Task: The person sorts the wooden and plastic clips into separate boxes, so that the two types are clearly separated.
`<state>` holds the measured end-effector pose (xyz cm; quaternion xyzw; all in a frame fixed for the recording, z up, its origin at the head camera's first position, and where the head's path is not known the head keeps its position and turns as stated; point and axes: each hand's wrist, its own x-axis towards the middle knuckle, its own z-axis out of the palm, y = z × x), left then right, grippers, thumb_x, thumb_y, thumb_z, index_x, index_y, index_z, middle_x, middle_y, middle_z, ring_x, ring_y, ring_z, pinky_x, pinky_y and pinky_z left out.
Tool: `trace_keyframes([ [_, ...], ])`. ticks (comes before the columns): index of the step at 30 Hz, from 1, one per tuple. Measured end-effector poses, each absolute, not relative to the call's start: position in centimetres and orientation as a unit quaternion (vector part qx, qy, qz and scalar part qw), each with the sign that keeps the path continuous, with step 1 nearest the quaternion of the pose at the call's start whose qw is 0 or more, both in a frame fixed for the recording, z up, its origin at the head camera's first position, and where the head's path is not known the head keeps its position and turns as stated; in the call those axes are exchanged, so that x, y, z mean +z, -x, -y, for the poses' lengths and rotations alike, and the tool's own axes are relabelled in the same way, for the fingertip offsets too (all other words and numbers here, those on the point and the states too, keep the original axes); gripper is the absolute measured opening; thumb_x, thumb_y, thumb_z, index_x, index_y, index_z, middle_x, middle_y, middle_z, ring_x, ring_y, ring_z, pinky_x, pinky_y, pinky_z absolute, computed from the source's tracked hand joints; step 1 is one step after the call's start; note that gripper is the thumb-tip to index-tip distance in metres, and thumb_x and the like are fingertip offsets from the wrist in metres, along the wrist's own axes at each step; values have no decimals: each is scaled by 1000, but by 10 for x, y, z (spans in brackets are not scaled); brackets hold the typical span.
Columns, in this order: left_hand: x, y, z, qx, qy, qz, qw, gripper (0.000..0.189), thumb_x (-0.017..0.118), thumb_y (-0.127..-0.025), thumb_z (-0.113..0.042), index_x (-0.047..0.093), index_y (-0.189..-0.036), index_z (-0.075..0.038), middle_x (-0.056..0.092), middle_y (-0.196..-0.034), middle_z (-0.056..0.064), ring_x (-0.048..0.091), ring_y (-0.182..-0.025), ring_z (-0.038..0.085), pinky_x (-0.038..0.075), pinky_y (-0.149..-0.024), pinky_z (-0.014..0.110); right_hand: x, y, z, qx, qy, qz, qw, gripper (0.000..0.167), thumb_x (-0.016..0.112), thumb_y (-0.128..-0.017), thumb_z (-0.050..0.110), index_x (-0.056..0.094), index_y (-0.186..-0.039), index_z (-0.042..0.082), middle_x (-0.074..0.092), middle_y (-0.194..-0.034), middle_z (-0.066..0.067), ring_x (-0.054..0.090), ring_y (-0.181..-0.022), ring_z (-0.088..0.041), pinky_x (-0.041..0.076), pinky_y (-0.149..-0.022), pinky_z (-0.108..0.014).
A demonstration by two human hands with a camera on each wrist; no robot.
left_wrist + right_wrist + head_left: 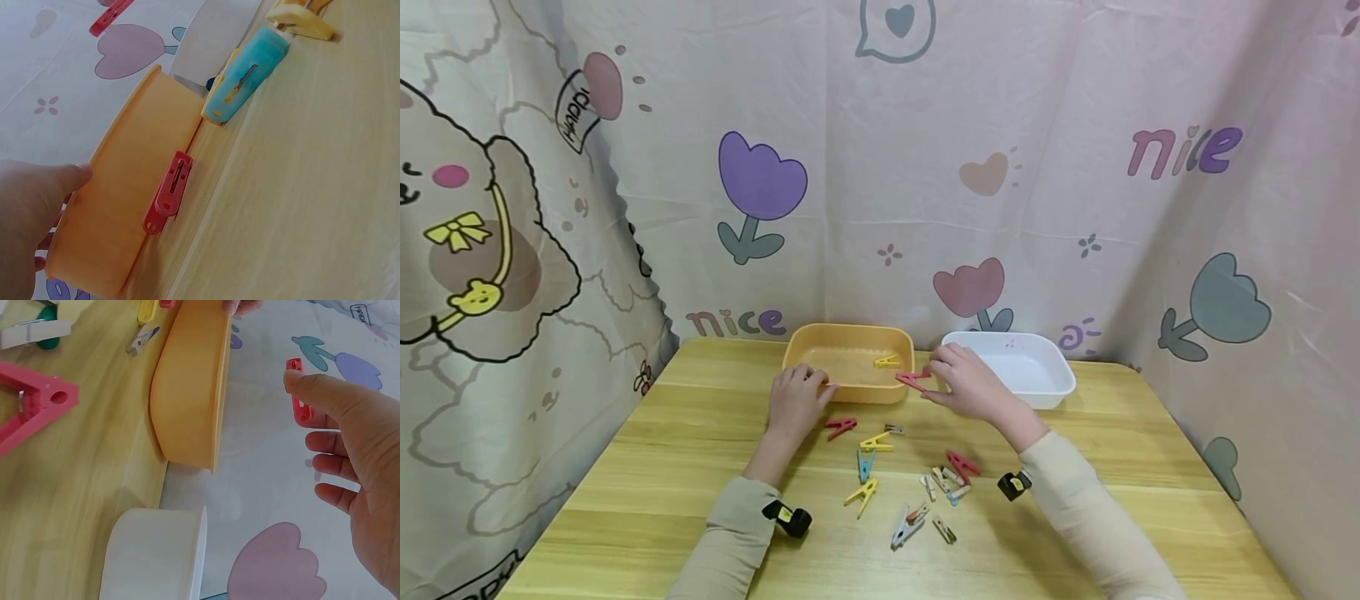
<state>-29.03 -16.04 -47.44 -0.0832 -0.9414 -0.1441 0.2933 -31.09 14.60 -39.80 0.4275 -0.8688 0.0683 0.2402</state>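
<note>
My left hand (795, 404) grips the near-left rim of the orange basin (872, 394), thumb on the outer wall and fingers over the edge. Inside that basin lies a yellow clothespin (887, 362). Between thumb and index finger, my right hand (973, 385) pinches a red clothespin (304, 414), held up by the basin's right end; the other fingers are loosely bent. Another red clothespin (169, 194) lies on the table just in front of the orange basin. Close to it are a yellow clothespin (876, 443) and a blue one (865, 465).
A white basin (1037, 375) stands right of the orange one, behind my right hand. More clothespins are spread nearer me, among them a yellow one (862, 497), a red one (962, 465) and a large pale one (907, 527). A printed curtain (880, 167) hangs behind the wooden table (647, 467).
</note>
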Motion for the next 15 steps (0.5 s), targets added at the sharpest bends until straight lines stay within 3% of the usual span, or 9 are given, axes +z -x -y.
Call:
trace_keyframes([
  [15, -477, 292, 161, -145, 80, 940, 299, 24, 72, -87, -37, 71, -91, -14, 63, -91, 8, 57, -88, 29, 46, -80, 45, -390, 331, -124, 72, -430, 870, 231, 29, 77, -83, 34, 70, -101, 12, 58, -97, -1, 49, -89, -20, 43, -79, -35],
])
